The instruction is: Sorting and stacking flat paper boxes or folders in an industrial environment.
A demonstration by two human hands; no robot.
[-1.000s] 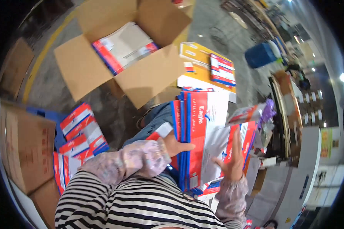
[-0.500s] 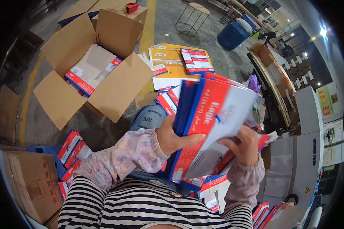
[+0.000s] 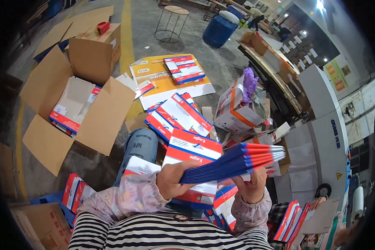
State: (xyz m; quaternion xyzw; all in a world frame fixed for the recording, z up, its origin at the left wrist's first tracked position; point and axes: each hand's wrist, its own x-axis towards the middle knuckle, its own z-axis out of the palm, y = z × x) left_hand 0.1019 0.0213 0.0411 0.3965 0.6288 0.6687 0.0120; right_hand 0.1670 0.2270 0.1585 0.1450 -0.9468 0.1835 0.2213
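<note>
A fanned stack of flat red, white and blue cardboard sleeves (image 3: pixel 229 163) is held edge-on in front of me, above my lap. My left hand (image 3: pixel 173 179) grips its left end, fingers wrapped round the dark blue edges. Below its right end, my right hand (image 3: pixel 253 185) is bent up against the underside, its fingers partly hidden by the stack. Just beneath lies a pile of matching flat sleeves (image 3: pixel 191 146), face up. More sleeves (image 3: pixel 183 114) overlap on the floor beyond it.
At left stands an open brown carton (image 3: pixel 106 114) with flat grey and red pieces inside. Ahead, a sleeve bundle (image 3: pixel 183 68) rests on a yellow cardboard sheet (image 3: pixel 154 66). A white box (image 3: pixel 233 112) holds a purple bag. At lower right another person's hand (image 3: pixel 318 203) touches sleeves.
The stack has tipped from showing its broad printed face to lying edge-on, and it has come lower. My view has shifted to the right, uncovering the pile beneath.
</note>
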